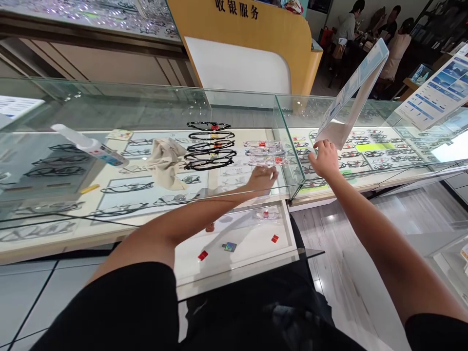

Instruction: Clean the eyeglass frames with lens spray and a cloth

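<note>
My left hand (262, 178) is over the glass counter top, beside a column of clear-framed glasses (263, 152). Its fingers are curled in, and whatever may be between them is hidden. To its left, several black-framed glasses (209, 160) form another column. My right hand (325, 158) lies at the lower corner of a folded sign stand (353, 92), fingertips against its base and thumb spread apart. A beige cloth (166, 163) lies crumpled farther left, and a white spray bottle (91, 146) is beyond it.
Below the counter, an open drawer (248, 273) contains red tags (203, 255), a silvery tag (229, 247) and clear glasses (266, 215). Rows of eyeglasses (126, 209) fill the glass case. A printed sign (437, 92) stands right. People sit in the background behind a yellow counter (252, 24).
</note>
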`<state>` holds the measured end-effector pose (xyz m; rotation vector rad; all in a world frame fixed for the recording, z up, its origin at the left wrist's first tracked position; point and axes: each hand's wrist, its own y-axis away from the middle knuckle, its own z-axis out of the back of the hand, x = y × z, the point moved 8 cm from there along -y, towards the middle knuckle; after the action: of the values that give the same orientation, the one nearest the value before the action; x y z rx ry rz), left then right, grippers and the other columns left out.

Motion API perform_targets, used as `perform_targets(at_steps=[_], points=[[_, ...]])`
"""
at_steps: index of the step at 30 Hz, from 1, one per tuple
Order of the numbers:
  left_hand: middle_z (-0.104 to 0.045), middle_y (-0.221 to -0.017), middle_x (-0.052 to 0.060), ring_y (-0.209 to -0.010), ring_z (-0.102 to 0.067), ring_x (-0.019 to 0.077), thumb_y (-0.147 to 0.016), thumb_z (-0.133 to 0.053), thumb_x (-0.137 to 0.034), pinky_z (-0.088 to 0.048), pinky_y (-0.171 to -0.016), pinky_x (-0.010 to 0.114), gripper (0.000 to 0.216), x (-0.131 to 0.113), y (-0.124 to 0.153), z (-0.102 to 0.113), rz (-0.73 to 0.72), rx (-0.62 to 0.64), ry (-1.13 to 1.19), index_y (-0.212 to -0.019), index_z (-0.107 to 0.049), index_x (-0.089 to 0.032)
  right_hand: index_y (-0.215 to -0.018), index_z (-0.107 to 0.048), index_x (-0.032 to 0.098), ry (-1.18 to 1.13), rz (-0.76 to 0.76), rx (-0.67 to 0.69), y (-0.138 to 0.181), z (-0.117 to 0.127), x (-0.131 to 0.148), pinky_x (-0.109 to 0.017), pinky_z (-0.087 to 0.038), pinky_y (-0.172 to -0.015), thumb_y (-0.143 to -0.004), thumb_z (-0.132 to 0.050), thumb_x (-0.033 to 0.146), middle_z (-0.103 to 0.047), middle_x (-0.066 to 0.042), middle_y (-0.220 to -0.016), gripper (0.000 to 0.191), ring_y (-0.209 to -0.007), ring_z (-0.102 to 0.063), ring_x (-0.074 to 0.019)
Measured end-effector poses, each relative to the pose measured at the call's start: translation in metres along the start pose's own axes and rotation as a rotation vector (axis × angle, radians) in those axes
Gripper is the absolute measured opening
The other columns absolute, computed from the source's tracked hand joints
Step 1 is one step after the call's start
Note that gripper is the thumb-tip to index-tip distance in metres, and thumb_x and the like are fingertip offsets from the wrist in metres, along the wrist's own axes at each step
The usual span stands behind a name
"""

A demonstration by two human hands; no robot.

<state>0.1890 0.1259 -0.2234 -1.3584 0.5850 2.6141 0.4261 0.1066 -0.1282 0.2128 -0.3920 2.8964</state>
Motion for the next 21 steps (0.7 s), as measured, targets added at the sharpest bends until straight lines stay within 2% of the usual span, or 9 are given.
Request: perform_targets(at_steps=[2, 4, 7, 9, 11, 13, 16, 19, 21], points=[[-0.073, -0.083, 0.003, -0.090, -0.073, 0.0229, -0.102, -0.066, -0.046, -0.058, -0.099, 0.035, 0.033, 0.000, 0.029, -0.016, -0.092, 0.117, -0.113, -0.082, -0.074, -0.020, -0.124, -0.066, 0.018, -0.015, 0.004, 0.000, -0.001, -0.001, 0.000, -0.062, -0.050, -0.108, -0.099, -0.050, 0.036, -0.066, -0.023, -0.136, 0.035, -0.125, -0.056, -0.0441], [-0.064, -0.063, 0.002, -0.078, -0.069, 0.0252, -0.102, -0.062, -0.042, -0.053, -0.082, 0.035, 0.042, -0.008, 0.067, -0.032, -0.248, 0.295, -0.272, -0.064, -0.058, -0.024, -0.124, -0.066, 0.018, -0.034, 0.014, -0.001, -0.002, -0.002, 0.000, -0.064, -0.050, -0.108, -0.099, -0.049, 0.036, -0.067, -0.023, -0.136, 0.035, -0.124, -0.056, -0.0445], [-0.064, -0.064, 0.002, -0.064, -0.061, 0.0204, -0.107, -0.051, -0.049, -0.040, -0.065, 0.034, 0.050, -0.028, 0.133, -0.044, -0.452, 0.682, -0.389, -0.065, -0.054, -0.023, -0.125, -0.066, 0.016, -0.030, 0.014, 0.006, -0.004, -0.003, 0.001, -0.064, -0.049, -0.109, -0.099, -0.049, 0.037, -0.066, -0.024, -0.137, 0.037, -0.126, -0.056, -0.0448], [-0.065, -0.064, 0.001, -0.061, -0.058, 0.0178, -0.104, -0.057, -0.058, -0.037, -0.062, 0.033, 0.051, -0.049, 0.164, -0.030, -0.499, 0.866, -0.343, -0.068, -0.062, -0.021, -0.127, -0.066, 0.015, -0.015, 0.004, 0.017, -0.004, -0.003, 0.001, -0.064, -0.049, -0.111, -0.099, -0.049, 0.037, -0.066, -0.024, -0.139, 0.039, -0.127, -0.056, -0.0449], [-0.065, -0.066, 0.000, -0.062, -0.056, 0.0162, -0.104, -0.056, -0.056, -0.038, -0.064, 0.033, 0.047, -0.077, 0.162, 0.005, -0.545, 0.783, -0.339, -0.076, -0.070, -0.020, -0.128, -0.066, 0.015, -0.008, -0.004, 0.027, -0.003, -0.001, 0.003, -0.063, -0.049, -0.111, -0.100, -0.049, 0.037, -0.066, -0.024, -0.140, 0.040, -0.128, -0.056, -0.0451], [-0.069, -0.071, 0.001, -0.066, -0.060, 0.0170, -0.102, -0.056, -0.055, -0.040, -0.066, 0.032, 0.044, -0.099, 0.132, 0.053, -0.519, 0.482, -0.406, -0.083, -0.075, -0.020, -0.128, -0.067, 0.015, -0.014, -0.005, 0.030, -0.001, 0.002, 0.006, -0.063, -0.049, -0.111, -0.100, -0.050, 0.036, -0.066, -0.025, -0.140, 0.040, -0.129, -0.056, -0.0454], [-0.080, -0.101, 0.005, -0.090, -0.070, 0.0232, -0.098, -0.064, -0.049, -0.049, -0.084, 0.034, 0.033, -0.121, 0.081, 0.113, -0.511, 0.044, -0.591, -0.094, -0.081, -0.021, -0.129, -0.067, 0.014, -0.024, -0.011, 0.046, 0.001, 0.005, 0.008, -0.063, -0.050, -0.111, -0.100, -0.049, 0.036, -0.066, -0.025, -0.141, 0.041, -0.129, -0.057, -0.0453], [-0.079, -0.132, 0.006, -0.124, -0.067, 0.0327, -0.093, -0.072, -0.048, -0.047, -0.110, 0.043, 0.028, -0.124, 0.040, 0.123, -0.532, -0.022, -0.743, -0.097, -0.085, -0.023, -0.134, -0.066, 0.012, -0.023, -0.021, 0.079, 0.001, 0.005, 0.008, -0.061, -0.049, -0.113, -0.101, -0.046, 0.037, -0.065, -0.025, -0.144, 0.045, -0.131, -0.057, -0.0445], [-0.078, -0.138, 0.006, -0.135, -0.061, 0.0362, -0.091, -0.075, -0.048, -0.041, -0.118, 0.048, 0.026, -0.121, 0.019, 0.116, -0.531, -0.005, -0.812, -0.097, -0.086, -0.024, -0.135, -0.065, 0.011, -0.024, -0.017, 0.081, 0.001, 0.005, 0.008, -0.061, -0.049, -0.112, -0.101, -0.046, 0.038, -0.065, -0.025, -0.145, 0.047, -0.132, -0.056, -0.0446]])
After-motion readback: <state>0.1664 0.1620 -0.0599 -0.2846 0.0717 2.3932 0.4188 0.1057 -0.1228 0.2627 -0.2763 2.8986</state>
